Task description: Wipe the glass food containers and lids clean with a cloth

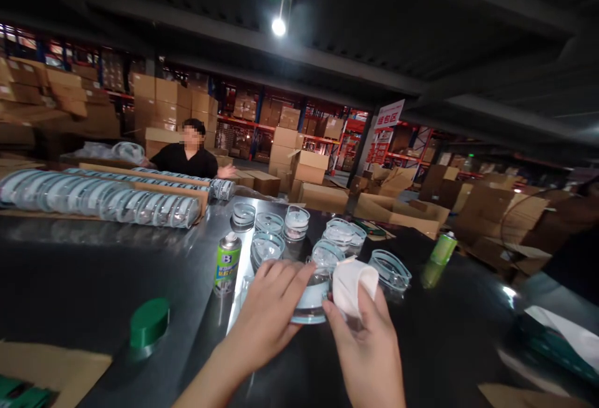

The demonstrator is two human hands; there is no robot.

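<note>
My left hand (269, 305) is closed around a clear round container (311, 299) with a pale blue band, tilted over the dark table. White folded cloth or paper (353, 283) is pinched in my right hand (372, 349), right beside the container, with the fingertips close to its side. Just beyond my hands are several similar containers, one of them a low round one (390, 269) to the right. A green spray can (228, 264) stands upright left of my left hand. The container's underside is partly hidden by my fingers.
A green round cap (150, 322) lies on the table (187, 345) at left. Long rows of stacked containers (103, 199) rest in cardboard at far left. Another green can (443, 247) stands at right. A person (187, 158) is across the table, with cardboard boxes (311, 168) behind.
</note>
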